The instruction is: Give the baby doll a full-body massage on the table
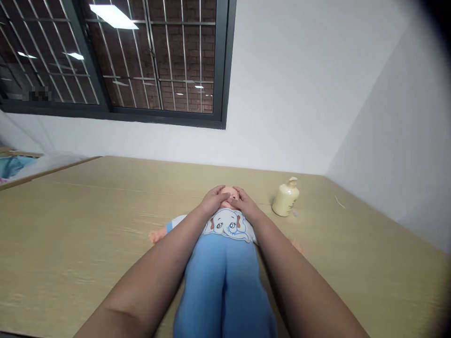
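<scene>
A baby doll [225, 277] lies on its back, head away from me, in blue trousers and a white top with an elephant picture [229, 225]. My left hand [213, 200] cups the left side of its head, fingers curved along the side and thumb across the face. On the other side my right hand [244, 203] is wrapped round the head in the same way, its thumb close to the left one. Between them part of the doll's face [230, 191] shows. The doll's arms stick out past my forearms, one small hand [157, 235] at the left.
A pale yellow pump bottle [285, 199] stands upright on the wooden tabletop [88, 225], right of the doll's head. Farther right lies a thin white strand [339, 202]. Behind are a white wall and a barred window [155, 56]. Turquoise cloth [16, 166] shows at far left.
</scene>
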Demonstrator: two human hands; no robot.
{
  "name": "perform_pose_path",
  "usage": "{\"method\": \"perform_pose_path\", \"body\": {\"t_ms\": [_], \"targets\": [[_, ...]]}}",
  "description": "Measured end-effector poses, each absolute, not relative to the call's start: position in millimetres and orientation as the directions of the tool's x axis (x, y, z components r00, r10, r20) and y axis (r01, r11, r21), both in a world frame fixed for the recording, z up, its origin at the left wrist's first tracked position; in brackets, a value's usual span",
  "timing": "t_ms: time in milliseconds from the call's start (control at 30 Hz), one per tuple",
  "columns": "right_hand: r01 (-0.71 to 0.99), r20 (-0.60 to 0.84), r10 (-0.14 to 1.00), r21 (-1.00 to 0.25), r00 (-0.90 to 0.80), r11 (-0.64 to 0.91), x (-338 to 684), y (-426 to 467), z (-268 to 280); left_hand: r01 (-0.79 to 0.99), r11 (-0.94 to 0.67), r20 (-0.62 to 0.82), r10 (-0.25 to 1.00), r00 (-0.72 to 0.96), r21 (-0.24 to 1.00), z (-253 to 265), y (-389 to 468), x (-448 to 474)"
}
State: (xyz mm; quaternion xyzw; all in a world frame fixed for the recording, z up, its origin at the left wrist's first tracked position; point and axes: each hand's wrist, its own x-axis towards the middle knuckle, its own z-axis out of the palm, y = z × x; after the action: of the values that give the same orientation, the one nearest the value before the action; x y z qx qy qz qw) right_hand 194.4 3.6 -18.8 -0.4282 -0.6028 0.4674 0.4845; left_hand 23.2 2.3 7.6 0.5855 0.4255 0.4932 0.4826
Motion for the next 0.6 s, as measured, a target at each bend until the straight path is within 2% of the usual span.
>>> {"method": "perform_pose_path", "body": {"t_ms": [167,400,467,600], "targets": [[0.007,0.160,0.962,-0.986,-0.223,0.166,196.2,-3.4,-18.1,-0.068,-0.137,0.150,0.955,0.255,0.988,-0.2,0.1,16.6],[0.005,0.163,0.968,-0.986,-0.191,0.167,191.2,-8.6,-16.8,0.235,-0.352,0.336,0.936,0.108,0.906,-5.0,-10.6,8.6],[0.031,0.177,0.969,-0.982,-0.175,0.185,190.5,-11.9,-16.7,0.226,-0.363,0.342,0.931,0.128,0.904,-6.3,-13.0,5.5],[0.096,0.172,0.966,-0.977,-0.192,0.192,194.1,-18.5,-19.8,0.079,-0.295,0.271,0.936,0.224,0.952,-6.8,-15.6,0.5]]}}
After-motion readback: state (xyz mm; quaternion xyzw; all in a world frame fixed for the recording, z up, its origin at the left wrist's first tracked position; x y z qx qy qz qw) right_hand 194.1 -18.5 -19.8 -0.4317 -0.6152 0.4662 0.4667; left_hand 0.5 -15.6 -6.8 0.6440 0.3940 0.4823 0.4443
